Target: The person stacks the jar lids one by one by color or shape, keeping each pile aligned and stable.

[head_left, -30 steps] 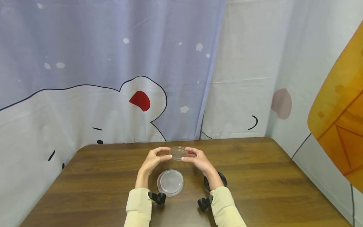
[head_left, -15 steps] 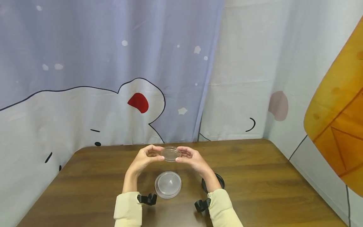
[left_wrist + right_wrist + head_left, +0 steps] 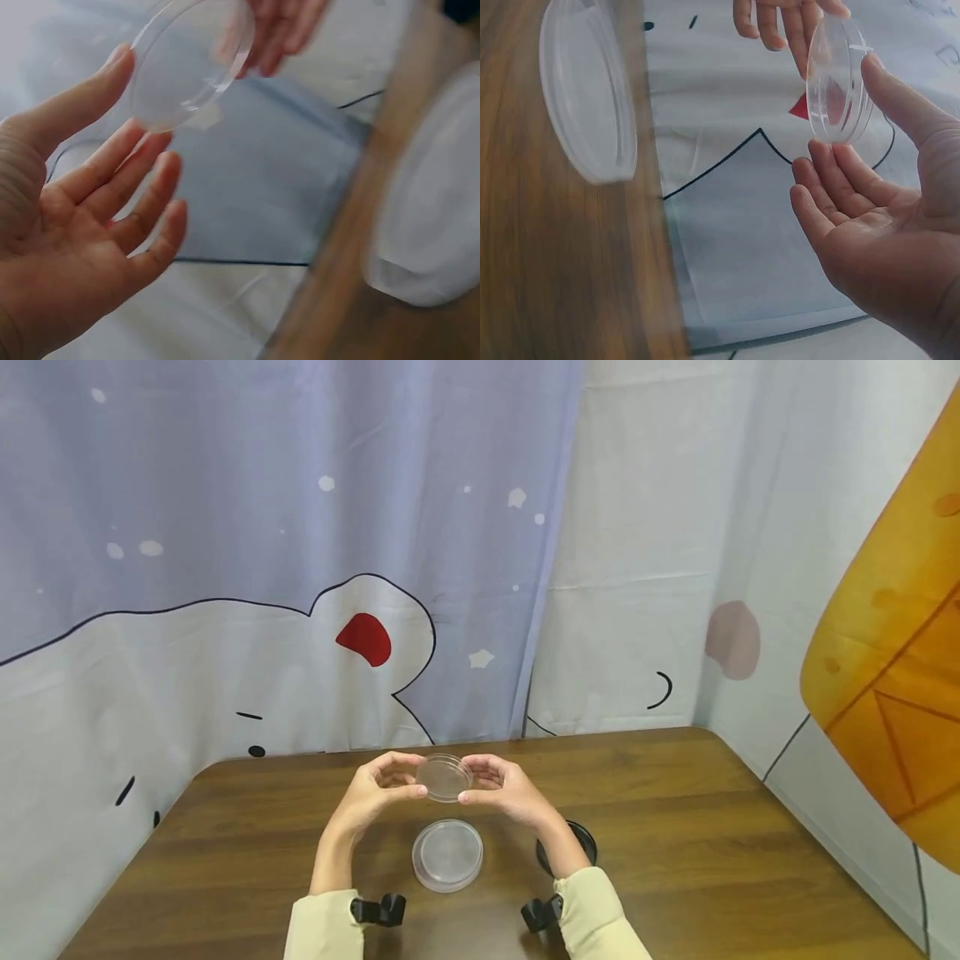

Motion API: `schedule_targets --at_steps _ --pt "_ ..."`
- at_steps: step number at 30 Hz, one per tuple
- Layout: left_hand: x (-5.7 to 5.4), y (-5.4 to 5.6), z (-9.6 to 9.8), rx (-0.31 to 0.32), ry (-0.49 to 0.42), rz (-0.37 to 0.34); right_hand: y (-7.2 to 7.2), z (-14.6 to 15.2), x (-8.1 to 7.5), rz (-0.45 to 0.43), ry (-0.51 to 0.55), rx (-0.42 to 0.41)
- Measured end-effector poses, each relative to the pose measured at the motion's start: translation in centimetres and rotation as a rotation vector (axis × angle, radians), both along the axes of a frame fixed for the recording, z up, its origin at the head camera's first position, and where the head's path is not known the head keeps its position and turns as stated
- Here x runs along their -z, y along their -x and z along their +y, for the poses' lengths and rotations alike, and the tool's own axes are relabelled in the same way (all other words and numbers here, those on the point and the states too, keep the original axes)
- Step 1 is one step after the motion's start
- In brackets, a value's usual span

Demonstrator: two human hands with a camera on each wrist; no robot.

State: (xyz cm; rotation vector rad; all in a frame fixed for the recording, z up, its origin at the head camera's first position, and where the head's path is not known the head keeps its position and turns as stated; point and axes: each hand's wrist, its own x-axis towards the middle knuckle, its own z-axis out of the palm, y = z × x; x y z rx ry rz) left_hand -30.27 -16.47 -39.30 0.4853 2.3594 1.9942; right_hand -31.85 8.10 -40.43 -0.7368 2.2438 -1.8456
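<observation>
A clear round petri dish [image 3: 444, 778] is held up above the far part of the table between both hands. My left hand [image 3: 372, 793] pinches its left edge between thumb and fingertips, and my right hand [image 3: 510, 791] pinches the right edge the same way. In the left wrist view the see-through dish [image 3: 187, 67] is tilted, with nothing visible inside. The right wrist view shows the dish [image 3: 836, 82] nearly edge-on, its rim between thumb and fingers. Below the hands, a translucent round lidded container [image 3: 447, 856] sits on the table.
A black round object [image 3: 583, 842] lies on the brown wooden table [image 3: 712, 835], partly hidden behind the right forearm. A printed curtain [image 3: 450, 543] hangs behind the table's far edge. Black camera mounts [image 3: 380, 910] are strapped at both wrists.
Both hands have shifted a little left with the petri dish between them, and the left forearm has swung outward. The dish now shows more of its round face. The container stays put.
</observation>
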Motion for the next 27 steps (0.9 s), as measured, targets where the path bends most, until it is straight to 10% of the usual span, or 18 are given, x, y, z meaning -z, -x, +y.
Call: schedule_targets --at_steps 27 --pt "3.6 -0.6 0.2 0.159 0.402 0.048 -0.7 0.0 3.4 0.024 -0.366 -0.043"
